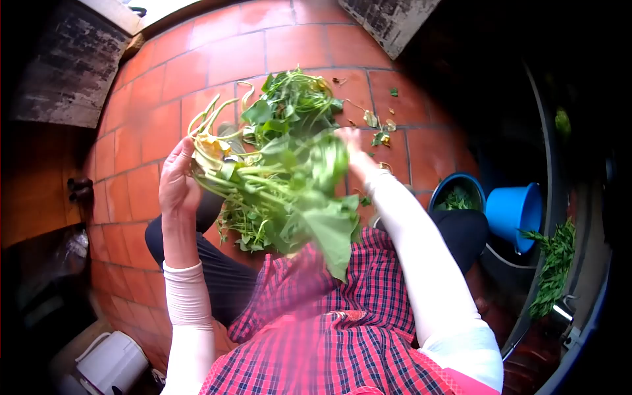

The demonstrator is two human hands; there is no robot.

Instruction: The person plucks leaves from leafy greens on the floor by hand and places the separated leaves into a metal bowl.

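My left hand is closed on the pale stems of a bunch of leafy greens, which it holds up in front of my lap. The leafy end of the bunch spreads to the right and is smeared by motion. At its right edge is my right hand, blurred, with its fingers partly hidden, so I cannot tell whether it grips any leaves. Beyond the bunch, a heap of the same greens lies on the floor. More greens show below the held stems.
Red floor tiles surround me. Loose leaf scraps lie right of the heap. By my right knee stand a basin with greens and a blue bucket, with leafy sprigs farther right. A white container sits lower left.
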